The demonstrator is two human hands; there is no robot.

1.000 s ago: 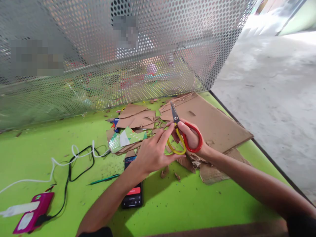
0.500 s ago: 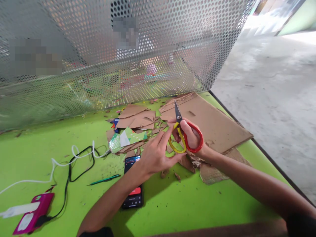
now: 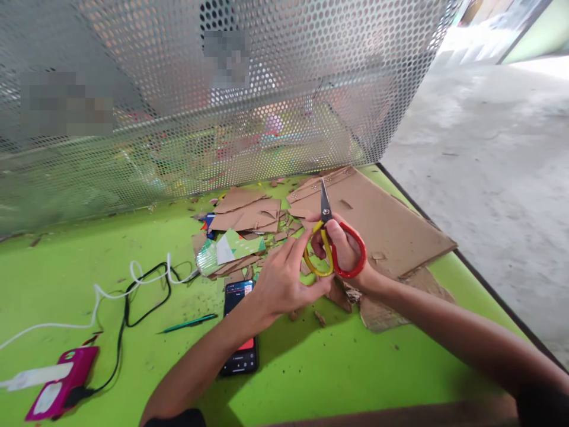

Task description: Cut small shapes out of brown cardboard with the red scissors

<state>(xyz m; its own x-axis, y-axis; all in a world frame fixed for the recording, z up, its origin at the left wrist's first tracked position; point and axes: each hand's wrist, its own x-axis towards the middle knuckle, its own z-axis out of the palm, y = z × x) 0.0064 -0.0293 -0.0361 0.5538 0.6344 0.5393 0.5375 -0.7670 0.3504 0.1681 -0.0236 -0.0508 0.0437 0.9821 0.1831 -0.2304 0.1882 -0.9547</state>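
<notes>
A pair of scissors (image 3: 326, 213) with dark blades, one yellow handle loop and one red, is held up over the table with its tip pointing away from me. The blades lie together. My left hand (image 3: 284, 279) grips the yellow loop, fingers at its upper side and thumb near its bottom. Through the red loop passes my right hand (image 3: 343, 249), its thumb lying along the handle just below the pivot; its other fingers are partly hidden behind the scissors. Beneath and beyond both hands lie a large cardboard sheet (image 3: 391, 225) and torn cardboard scraps (image 3: 249, 214).
On the green table (image 3: 146, 373) are a phone (image 3: 240, 362), partly under my left forearm, a green pen (image 3: 189, 324), white and black cables (image 3: 125, 308) and a magenta power strip (image 3: 62, 382). A perforated metal panel (image 3: 284, 89) stands along the back.
The scissors' tip has swung slightly to the right, and the blades stand more upright in view. The yellow and red loops are slightly closer together. Both hands keep their hold.
</notes>
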